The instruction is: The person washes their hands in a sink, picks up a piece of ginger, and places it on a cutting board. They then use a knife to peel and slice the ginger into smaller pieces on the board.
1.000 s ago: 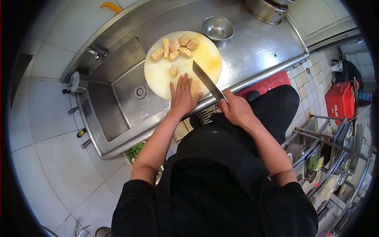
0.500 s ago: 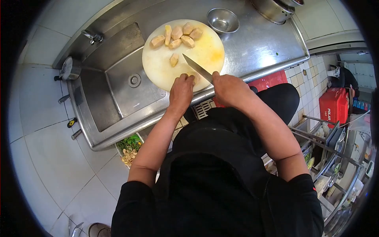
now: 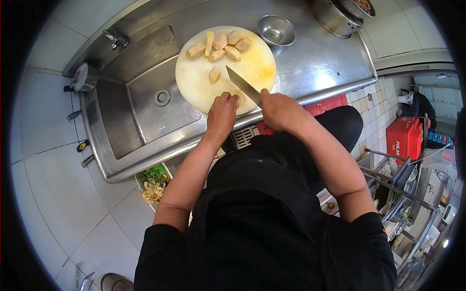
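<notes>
My right hand (image 3: 280, 110) is wrapped round the handle of a kitchen knife (image 3: 242, 84). Its broad blade points up and left over the round white cutting board (image 3: 190, 83). At the board's near edge, my left hand (image 3: 222, 112) has its fingers curled down on a pale peeled root piece (image 3: 239, 98), mostly hidden beside the fingertips and close to the blade. Alone in the middle lies a small peeled chunk (image 3: 214, 75). Several peeled root pieces (image 3: 220, 41) are grouped along the far side, among them a slim yellowish one (image 3: 209, 43).
Left of the board is a steel sink (image 3: 145, 104) with a tap (image 3: 115, 40). A metal bowl (image 3: 276, 30) and a steel pot (image 3: 335, 18) stand behind. Below the counter, a container holds greens and pale scraps (image 3: 153, 191). A person (image 3: 423, 107) is near a red box (image 3: 404, 138) at right.
The whole view has shifted slightly. Both hands, the knife and the root pieces keep almost the same places on the board. More of the person at far right shows.
</notes>
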